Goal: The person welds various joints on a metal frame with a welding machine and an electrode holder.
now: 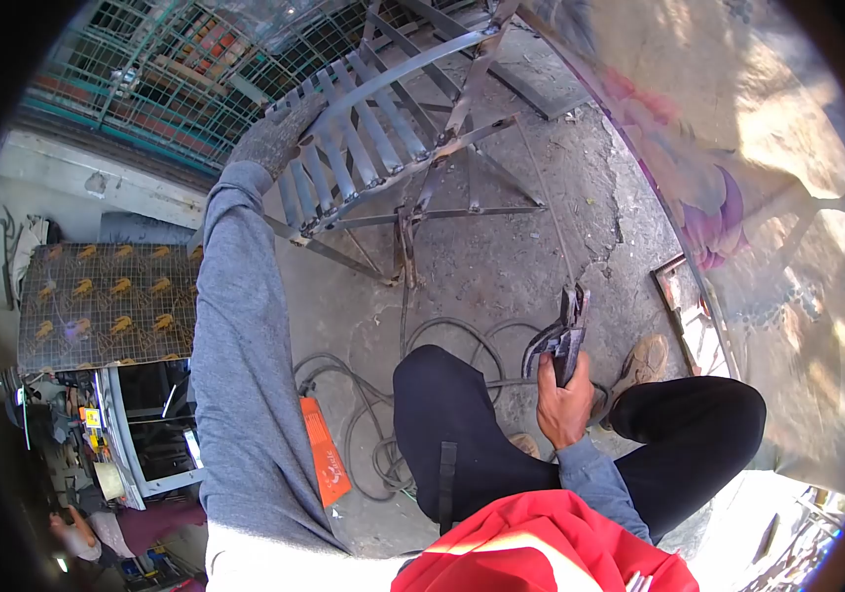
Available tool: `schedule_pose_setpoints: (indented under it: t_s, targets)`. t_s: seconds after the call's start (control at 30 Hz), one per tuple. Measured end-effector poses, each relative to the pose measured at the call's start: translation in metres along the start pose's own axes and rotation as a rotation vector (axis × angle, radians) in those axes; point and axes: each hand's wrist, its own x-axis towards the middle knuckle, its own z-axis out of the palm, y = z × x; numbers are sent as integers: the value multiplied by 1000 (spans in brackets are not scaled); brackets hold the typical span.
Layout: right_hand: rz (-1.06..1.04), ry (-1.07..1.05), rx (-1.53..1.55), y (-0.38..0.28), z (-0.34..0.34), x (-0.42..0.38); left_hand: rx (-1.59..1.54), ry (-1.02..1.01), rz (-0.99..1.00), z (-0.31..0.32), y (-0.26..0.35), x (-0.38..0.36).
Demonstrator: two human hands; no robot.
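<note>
My left hand, in a dark grey glove, is closed round the upper left edge of a metal frame with parallel flat slats. My right hand, bare, is closed round the handle of a dark welding electrode holder. From the holder's jaws a long thin rod reaches up to a corner of the frame. The frame stands tilted on the concrete floor, ahead of my knees.
A looped cable lies on the floor around my knee. An orange box is beside my left sleeve. Green wire mesh stands behind the frame. A curved patterned sheet is at right. Another person is at lower left.
</note>
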Motion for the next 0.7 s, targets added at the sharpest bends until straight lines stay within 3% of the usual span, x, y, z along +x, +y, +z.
schedule_pose_setpoints:
  t_s: [0.23, 0.3, 0.37, 0.4, 0.43, 0.53, 0.6, 0.63, 0.7]
  targets:
    - [-37, -51, -4, 0, -1, -9, -313, -108, -169, -1, -1, 8]
    - [-18, -69, 10, 0, -1, -9, -366, -235, -557, 0, -6, 25]
    - [-33, -34, 19, 3, -1, -8, -600, -338, -655, -18, 14, 21]
    - [-42, -16, 24, 4, -2, -7, -191, -191, -208, -17, 16, 1]
    - [-38, -10, 54, 3, -3, -6, -391, -253, -385, -17, 17, 8]
    - [-12, -2, 32, 1, -3, 1, -443, -192, -325, -9, 8, 7]
    - [-13, 0, -8, 0, -1, 3, -185, -96, -43, -4, -1, 2]
    - [-13, 0, -7, -1, -2, 2, -184, -96, -43, 5, -8, 3]
    - [7, -48, -21, -4, -3, -2, -733, 171, -173, 17, -11, 8]
